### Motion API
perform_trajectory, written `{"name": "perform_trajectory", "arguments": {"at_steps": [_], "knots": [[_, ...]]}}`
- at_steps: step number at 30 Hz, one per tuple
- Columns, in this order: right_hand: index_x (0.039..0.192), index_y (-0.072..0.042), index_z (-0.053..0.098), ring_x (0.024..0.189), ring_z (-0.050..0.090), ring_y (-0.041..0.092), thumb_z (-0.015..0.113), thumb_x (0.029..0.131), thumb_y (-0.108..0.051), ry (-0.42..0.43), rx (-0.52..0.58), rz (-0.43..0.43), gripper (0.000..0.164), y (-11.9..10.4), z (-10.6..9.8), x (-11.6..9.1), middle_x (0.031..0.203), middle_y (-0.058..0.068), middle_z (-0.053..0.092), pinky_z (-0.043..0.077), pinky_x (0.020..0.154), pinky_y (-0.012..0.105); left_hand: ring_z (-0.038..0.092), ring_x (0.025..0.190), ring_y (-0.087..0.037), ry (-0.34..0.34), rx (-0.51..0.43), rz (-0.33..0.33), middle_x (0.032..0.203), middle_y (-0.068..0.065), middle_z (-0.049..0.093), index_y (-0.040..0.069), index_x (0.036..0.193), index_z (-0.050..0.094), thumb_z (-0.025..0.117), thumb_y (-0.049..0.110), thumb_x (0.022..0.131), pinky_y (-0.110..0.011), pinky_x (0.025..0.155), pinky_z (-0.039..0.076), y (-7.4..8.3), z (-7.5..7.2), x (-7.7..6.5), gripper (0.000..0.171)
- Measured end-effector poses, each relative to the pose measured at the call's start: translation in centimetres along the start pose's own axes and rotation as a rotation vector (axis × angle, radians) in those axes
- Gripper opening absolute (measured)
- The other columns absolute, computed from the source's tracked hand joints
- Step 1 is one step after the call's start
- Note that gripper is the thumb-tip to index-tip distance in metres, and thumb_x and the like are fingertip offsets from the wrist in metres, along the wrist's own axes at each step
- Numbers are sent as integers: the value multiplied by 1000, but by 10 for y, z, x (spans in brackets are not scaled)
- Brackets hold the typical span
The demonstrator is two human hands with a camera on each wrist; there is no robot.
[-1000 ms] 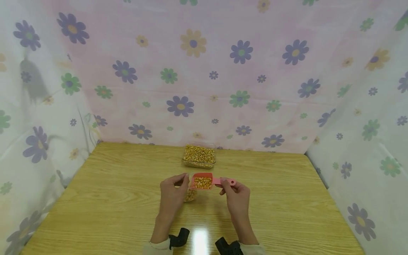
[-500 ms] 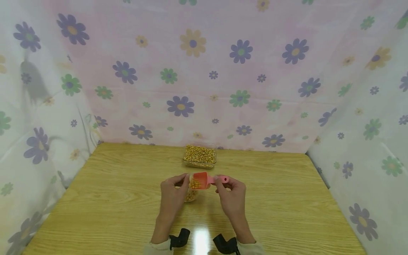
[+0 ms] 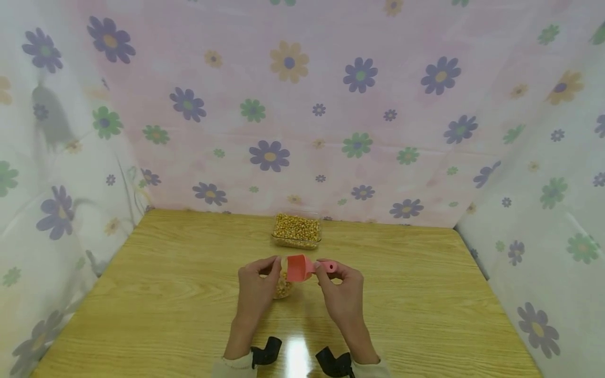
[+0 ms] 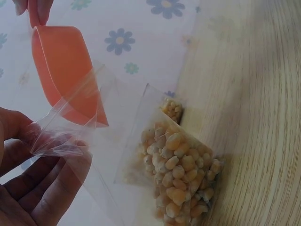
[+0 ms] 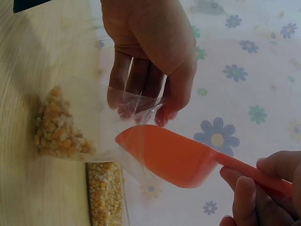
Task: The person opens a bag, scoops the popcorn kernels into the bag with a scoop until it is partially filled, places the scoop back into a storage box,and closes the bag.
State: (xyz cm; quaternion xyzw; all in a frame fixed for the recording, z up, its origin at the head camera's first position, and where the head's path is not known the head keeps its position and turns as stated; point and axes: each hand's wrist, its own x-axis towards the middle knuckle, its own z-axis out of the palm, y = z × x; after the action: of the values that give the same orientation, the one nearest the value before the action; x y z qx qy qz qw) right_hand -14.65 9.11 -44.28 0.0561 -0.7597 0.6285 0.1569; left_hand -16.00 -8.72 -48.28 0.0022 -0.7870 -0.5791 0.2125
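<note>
Left hand (image 3: 257,286) pinching clear bag (image 5: 99,122) by its top edge, right hand (image 3: 347,294) gripping red scoop (image 3: 296,268) by handle. Scoop's tilted, lip right at bag mouth, showing through plastic. Bag's on table (image 3: 402,299), corn kernels (image 4: 174,174) piled at bottom. Clear tub (image 3: 296,243) of corn farther back, near flowery cloth (image 3: 326,126).
</note>
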Motion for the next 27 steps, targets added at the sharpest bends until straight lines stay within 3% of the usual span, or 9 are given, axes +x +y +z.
{"name": "perform_trajectory", "arguments": {"at_steps": [4,9,14,20,22,27], "knots": [[92,-4,81,66,64,14,74,94,-11,1,-39,-31,10,-10,-12,4,81,8,76,50,55,25,69,73,-19,-7,-10,-7,83,-14,76,-2,106,79,70,9,97,-25,66,56,0,0,0,17],[96,-1,81,67,66,13,74,94,-8,62,-94,-100,10,-23,-33,20,86,13,77,51,55,26,69,74,-20,-12,-29,-23,83,-12,76,-2,107,79,69,9,97,-25,64,56,0,0,-1,17],[97,3,80,66,66,13,73,94,-7,111,-117,-153,12,-16,-43,39,85,17,76,49,54,24,70,74,-21,-18,-35,-48,83,-14,75,-1,107,79,69,9,97,-24,61,56,0,0,-2,17],[94,6,79,66,67,22,73,93,-4,130,-86,-185,12,12,-32,57,85,20,76,49,57,21,69,74,-20,-8,-40,-45,84,-11,76,-2,107,79,69,9,97,-24,60,55,-1,1,-2,17],[84,8,77,68,67,26,73,93,-1,134,-71,-187,13,21,-25,62,88,23,76,49,60,20,69,74,-18,-5,-34,-37,84,-11,76,-3,107,78,69,10,98,-23,62,56,-2,2,-2,18],[64,6,50,81,71,35,69,94,4,114,-57,-206,36,21,-6,68,91,27,74,45,67,23,69,74,-16,-2,-14,-24,84,-11,76,-2,107,79,70,11,97,-24,66,56,-3,2,-1,18]]}}
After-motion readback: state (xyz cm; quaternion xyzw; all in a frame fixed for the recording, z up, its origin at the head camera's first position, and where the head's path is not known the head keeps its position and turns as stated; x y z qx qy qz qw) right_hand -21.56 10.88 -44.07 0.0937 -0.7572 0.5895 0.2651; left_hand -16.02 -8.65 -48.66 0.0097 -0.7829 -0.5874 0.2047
